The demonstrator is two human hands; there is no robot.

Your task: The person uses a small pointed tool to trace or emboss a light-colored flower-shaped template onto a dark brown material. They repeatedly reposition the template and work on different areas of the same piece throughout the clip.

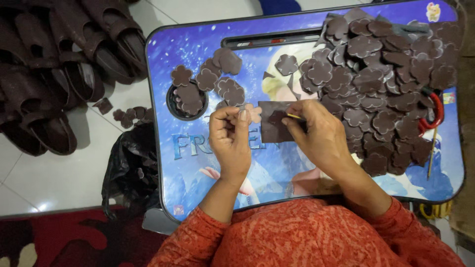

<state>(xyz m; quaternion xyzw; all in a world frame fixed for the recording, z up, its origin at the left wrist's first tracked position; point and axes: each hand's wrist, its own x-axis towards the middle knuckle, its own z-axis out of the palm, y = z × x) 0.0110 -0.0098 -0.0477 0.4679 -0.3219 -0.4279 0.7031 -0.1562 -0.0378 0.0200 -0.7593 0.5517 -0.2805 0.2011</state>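
Left hand (pixel 230 141) pinches brown sheet (pixel 273 122); right hand (pixel 319 133) grips thin stick (pixel 293 116); slip risk: stick could gouge sheet w/ loose grip.

The scene is viewed from one head-worn camera, aimed steeply down, close above the worktop (pixel 198 44), floor at 9 o'clock.

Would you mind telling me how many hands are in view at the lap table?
2. The left hand is beside a brown square sheet; the right hand pinches a thin yellow stick at that sheet's edge. No others show.
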